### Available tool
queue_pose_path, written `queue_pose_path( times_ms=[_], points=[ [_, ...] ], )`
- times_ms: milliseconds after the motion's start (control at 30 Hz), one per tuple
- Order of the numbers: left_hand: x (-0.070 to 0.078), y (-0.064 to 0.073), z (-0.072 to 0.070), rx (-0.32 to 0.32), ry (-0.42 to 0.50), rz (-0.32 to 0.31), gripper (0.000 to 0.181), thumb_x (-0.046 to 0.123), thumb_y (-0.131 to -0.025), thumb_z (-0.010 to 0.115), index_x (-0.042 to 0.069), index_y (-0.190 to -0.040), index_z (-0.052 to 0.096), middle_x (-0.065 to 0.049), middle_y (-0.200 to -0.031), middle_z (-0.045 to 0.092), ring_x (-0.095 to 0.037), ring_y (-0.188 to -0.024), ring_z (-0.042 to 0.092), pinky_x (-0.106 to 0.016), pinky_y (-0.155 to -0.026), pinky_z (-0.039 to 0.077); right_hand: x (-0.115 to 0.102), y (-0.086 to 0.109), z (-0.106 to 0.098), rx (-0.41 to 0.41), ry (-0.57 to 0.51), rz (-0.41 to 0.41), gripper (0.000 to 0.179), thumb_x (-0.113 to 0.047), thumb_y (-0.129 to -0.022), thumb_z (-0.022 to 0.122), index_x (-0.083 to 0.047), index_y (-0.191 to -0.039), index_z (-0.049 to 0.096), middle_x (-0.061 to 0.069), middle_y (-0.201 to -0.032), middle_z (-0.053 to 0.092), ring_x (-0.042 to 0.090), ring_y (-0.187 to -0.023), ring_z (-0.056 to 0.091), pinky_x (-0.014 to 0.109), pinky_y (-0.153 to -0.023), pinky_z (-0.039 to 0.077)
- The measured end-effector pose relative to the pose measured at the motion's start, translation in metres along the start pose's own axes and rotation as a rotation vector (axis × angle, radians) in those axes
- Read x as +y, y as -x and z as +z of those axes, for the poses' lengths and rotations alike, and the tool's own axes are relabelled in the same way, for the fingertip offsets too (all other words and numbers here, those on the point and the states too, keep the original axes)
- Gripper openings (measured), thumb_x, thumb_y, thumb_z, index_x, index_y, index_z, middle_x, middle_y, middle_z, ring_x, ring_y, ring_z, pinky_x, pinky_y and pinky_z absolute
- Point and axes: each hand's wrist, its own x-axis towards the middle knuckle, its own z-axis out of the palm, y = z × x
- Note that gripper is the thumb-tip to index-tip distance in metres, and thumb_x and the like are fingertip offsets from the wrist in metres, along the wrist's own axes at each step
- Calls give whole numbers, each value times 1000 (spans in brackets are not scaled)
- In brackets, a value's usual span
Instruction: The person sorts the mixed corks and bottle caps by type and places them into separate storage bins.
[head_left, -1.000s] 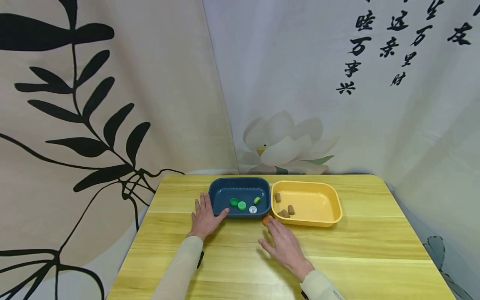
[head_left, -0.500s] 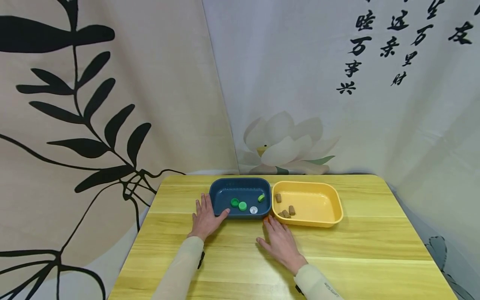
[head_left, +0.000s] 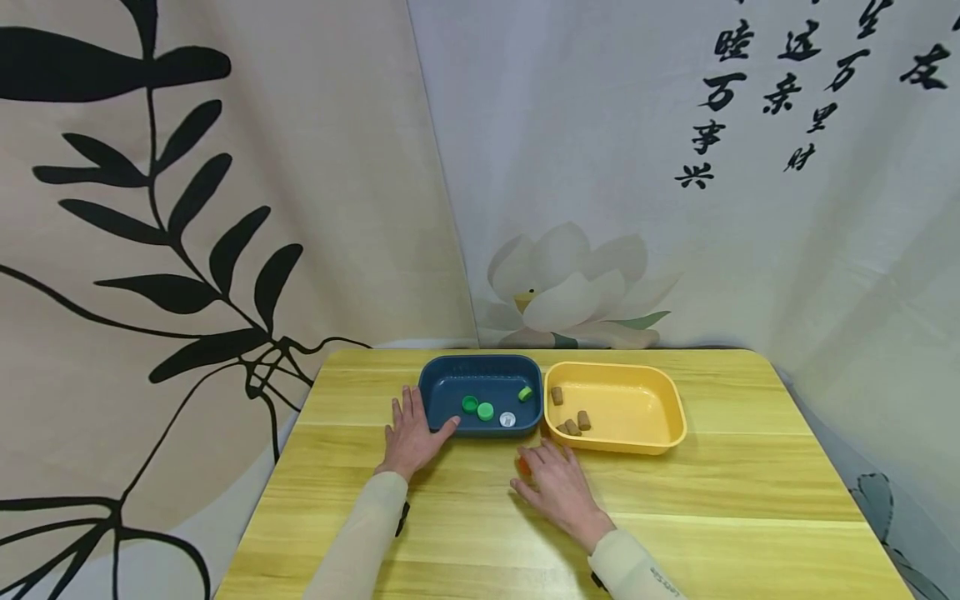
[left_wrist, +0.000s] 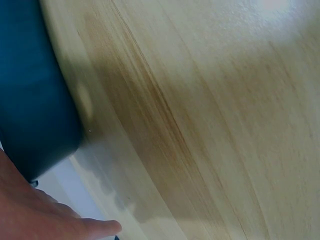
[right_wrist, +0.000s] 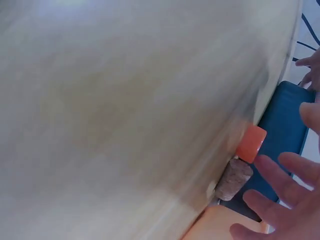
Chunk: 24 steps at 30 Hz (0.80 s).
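My right hand (head_left: 561, 487) is over the table in front of the trays, fingers extended and slightly bent. An orange bottle cap (head_left: 523, 466) lies at its fingertips. In the right wrist view that orange cap (right_wrist: 251, 143) stands beside a cork (right_wrist: 234, 180), close to the index finger; the head view hides this cork. My left hand (head_left: 414, 435) rests against the blue tray (head_left: 480, 361) at its front left corner, thumb along the front wall. Green bottle caps (head_left: 485, 412) and a white cap (head_left: 507, 419) lie inside that tray.
A yellow tray (head_left: 633, 408) stands right beside the blue one, with several corks (head_left: 583, 420) at its left end. The wooden table (head_left: 720, 500) reaches toward me, and a printed curtain (head_left: 360, 167) hangs behind its far edge.
The orange cap has come away from the trays toward me, along with my right fingertips. One green cap in the blue tray has rolled right. My left hand stays put.
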Motion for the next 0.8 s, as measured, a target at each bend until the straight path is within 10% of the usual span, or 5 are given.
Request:
queue_pose_path(
  times_ms=[800],
  points=[
    [-1, -1, 0, -20, -6, -13, 119, 80, -90, 53, 1, -166, 5, -20, -172, 1, -49, -156, 3, -78, -112, 21, 2, -3, 4, 1, 103, 34, 60, -43, -83, 86, -5, -126, 67, 16, -133, 64, 38, -122, 60, 61, -98, 48]
  ],
)
